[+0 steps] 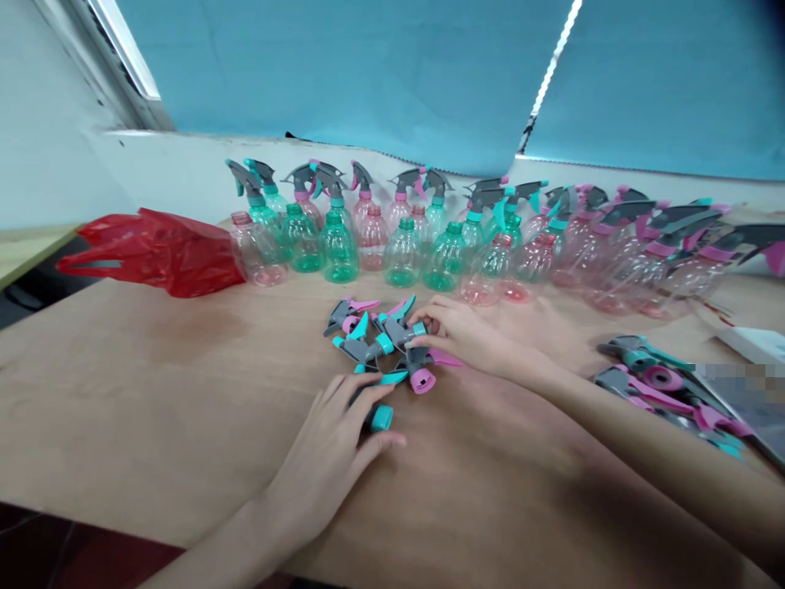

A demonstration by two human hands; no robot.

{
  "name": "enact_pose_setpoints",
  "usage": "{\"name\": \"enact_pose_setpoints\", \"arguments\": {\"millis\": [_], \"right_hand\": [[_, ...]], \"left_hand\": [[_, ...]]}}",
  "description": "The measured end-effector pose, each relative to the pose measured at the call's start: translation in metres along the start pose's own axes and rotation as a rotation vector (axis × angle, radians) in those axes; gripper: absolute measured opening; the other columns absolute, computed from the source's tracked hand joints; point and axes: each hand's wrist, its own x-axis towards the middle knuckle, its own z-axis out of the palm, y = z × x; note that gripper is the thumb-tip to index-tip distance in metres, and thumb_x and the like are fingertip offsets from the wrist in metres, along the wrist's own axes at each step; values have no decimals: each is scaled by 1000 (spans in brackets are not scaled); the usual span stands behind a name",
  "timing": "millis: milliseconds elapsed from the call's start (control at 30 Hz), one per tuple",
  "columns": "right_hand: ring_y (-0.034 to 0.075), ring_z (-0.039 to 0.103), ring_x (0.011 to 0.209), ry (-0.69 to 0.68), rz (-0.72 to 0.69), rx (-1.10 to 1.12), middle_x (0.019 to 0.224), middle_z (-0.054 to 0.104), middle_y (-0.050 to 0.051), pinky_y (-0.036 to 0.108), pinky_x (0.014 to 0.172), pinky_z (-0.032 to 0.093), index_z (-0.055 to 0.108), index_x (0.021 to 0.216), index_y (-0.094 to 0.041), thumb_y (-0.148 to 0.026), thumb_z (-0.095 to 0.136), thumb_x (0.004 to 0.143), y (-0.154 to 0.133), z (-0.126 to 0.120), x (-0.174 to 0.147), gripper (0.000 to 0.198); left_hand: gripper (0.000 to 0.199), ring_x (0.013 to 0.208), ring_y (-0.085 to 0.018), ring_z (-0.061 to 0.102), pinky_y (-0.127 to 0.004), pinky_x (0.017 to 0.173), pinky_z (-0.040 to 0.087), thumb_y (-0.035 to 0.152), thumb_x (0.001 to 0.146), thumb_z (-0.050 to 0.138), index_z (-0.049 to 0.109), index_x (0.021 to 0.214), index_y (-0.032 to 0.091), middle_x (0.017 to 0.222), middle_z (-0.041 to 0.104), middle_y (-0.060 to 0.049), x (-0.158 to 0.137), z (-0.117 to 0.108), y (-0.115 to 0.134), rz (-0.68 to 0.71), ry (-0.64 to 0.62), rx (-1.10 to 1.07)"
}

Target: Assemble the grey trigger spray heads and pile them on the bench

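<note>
Brown tabletop (153, 409) holds bottles (403, 255) below blue blinds (343, 74).

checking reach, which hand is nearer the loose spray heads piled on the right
Right. The right hand is left of that pile of spray heads, touching a teal-collared spray head; the left hand is farther left and closer to the camera.
</note>
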Motion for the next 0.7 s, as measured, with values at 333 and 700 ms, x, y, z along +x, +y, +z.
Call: {"name": "enact_pose_setpoints", "arguments": {"millis": [333,700], "right_hand": [[11,58,64,14,137,229,88,63,3,25,59,48,60,93,-17,-39,65,79,-42,10,-42,27],[18,60,88,-137,63,94,98,63,3,30,72,45,57,97,-19,-31,58,85,-36,-19,-86,17]], "left_hand": [[45,113,-26,51,-45,95,43,34,81,64,45,121,29,122,52,-4,0,5,-5,-71,39,-69],[48,114,-31,49,-46,91,44,42,87,53,43,131,26,131,47,-11,7,8,4,236,148,266]]}}
